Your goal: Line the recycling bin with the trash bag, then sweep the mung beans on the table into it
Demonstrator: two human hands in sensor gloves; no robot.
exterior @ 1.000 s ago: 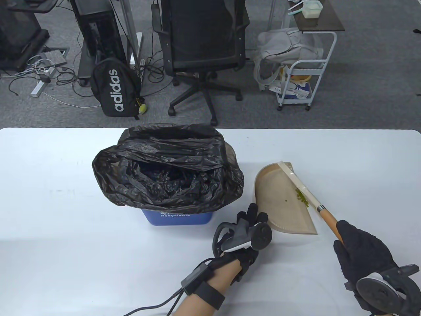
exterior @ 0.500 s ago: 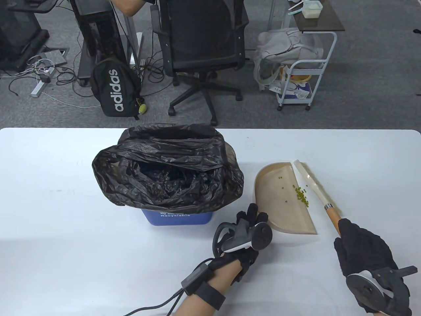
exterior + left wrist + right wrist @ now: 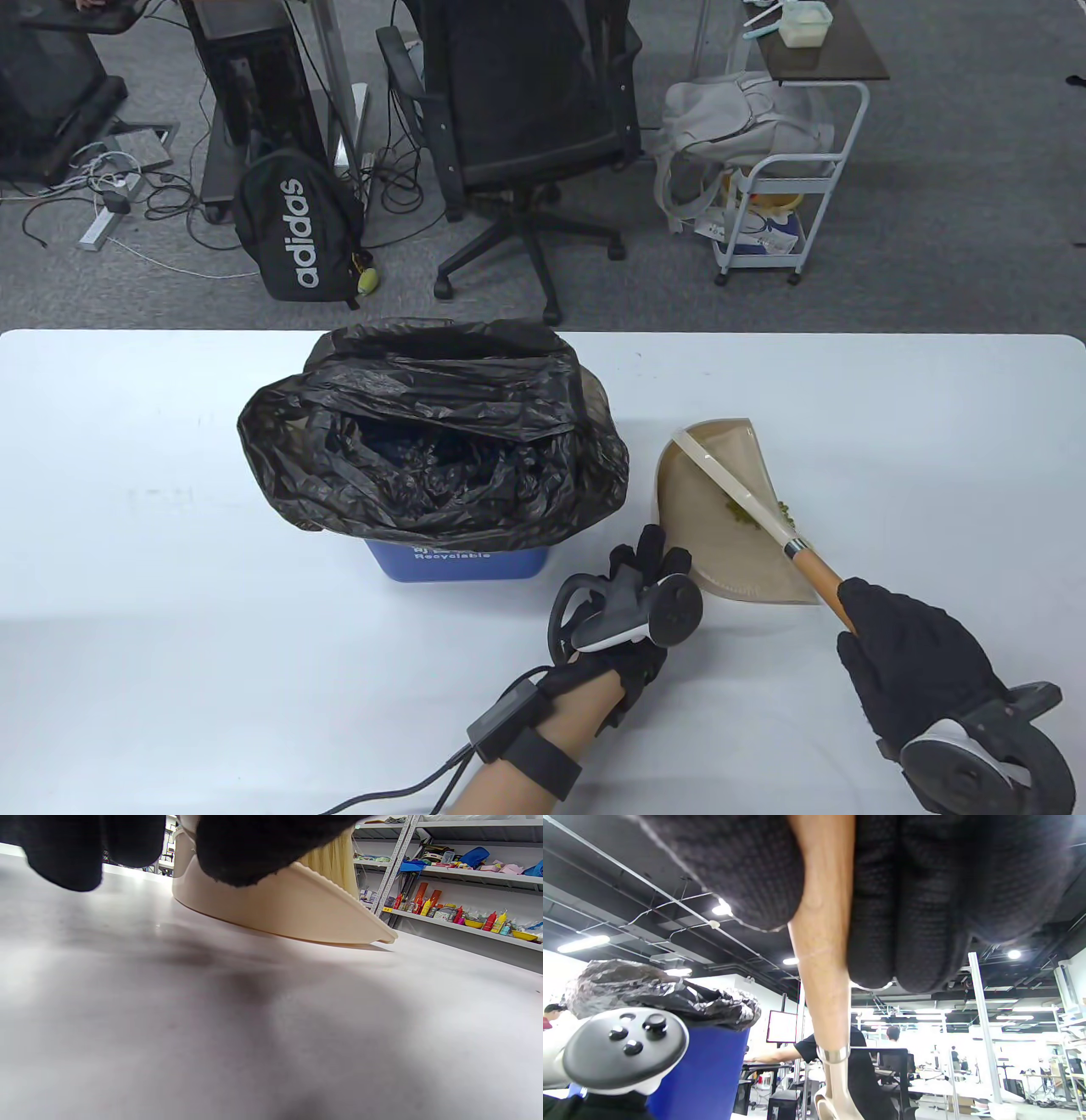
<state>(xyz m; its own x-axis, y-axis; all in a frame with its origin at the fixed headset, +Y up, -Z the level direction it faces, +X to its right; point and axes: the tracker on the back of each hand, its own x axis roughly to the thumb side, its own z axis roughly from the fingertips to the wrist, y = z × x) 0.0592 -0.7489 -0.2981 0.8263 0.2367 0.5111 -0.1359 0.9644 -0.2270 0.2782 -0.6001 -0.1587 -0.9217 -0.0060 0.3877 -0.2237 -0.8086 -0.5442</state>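
Note:
A blue recycling bin (image 3: 458, 562) stands mid-table, lined with a black trash bag (image 3: 433, 433) folded over its rim. To its right lies a beige dustpan (image 3: 704, 526). My left hand (image 3: 652, 556) lies against the pan's near left rim, fingers fairly straight; the left wrist view shows one fingertip on the dustpan (image 3: 275, 912). My right hand (image 3: 882, 637) grips the wooden handle (image 3: 819, 581) of a cream brush (image 3: 730, 488), which lies slantwise across the pan. Green mung beans (image 3: 785, 512) show beside the brush head, near the pan's right edge. The right wrist view shows my fingers wrapped round the handle (image 3: 823, 963).
The white table (image 3: 170, 552) ends just beyond the bin. Behind it on the floor are an office chair (image 3: 526, 127), a black backpack (image 3: 297, 229) and a white cart (image 3: 780, 195). In the right wrist view, people sit at desks far off.
The brush first drew back to the right, leaving beans on the pan. It has now swept left across the pan, over the beans. My left hand has stayed put.

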